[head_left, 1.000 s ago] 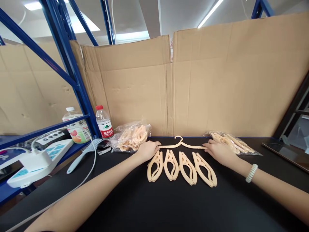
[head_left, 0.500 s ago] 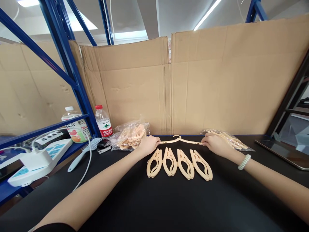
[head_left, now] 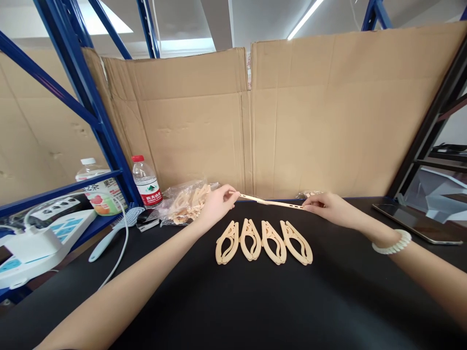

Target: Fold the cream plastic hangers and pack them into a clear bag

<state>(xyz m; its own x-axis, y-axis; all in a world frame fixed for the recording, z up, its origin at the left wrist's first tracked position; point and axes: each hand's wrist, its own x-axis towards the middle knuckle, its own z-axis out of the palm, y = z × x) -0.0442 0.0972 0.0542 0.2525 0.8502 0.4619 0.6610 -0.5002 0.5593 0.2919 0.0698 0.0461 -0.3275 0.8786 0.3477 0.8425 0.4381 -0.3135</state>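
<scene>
A beige folding clothes hanger [head_left: 270,202] is stretched out between my two hands, above the far part of the black table. My left hand [head_left: 219,203] pinches its left end. Its right end is gripped by the fingers of my right hand [head_left: 330,208]. The hanger appears nearly edge-on and slopes a little down to the right; its hook cannot be made out. Below it, several folded beige hangers lie side by side on the table, among them the leftmost folded hanger [head_left: 219,250] and the rightmost folded hanger [head_left: 308,253].
Behind my left hand lies a clear bag of beige hangers [head_left: 182,206]; another bag [head_left: 304,194] is mostly hidden by my right hand. At left are a water bottle [head_left: 148,184], a hairbrush [head_left: 104,244] and a power strip [head_left: 67,233]. A tablet [head_left: 416,223] lies right. Cardboard [head_left: 197,131] stands behind.
The open hanger has been lifted and turned, so its hook no longer shows and it looks edge-on. Both hands keep hold of its ends. The camera view has shifted slightly.
</scene>
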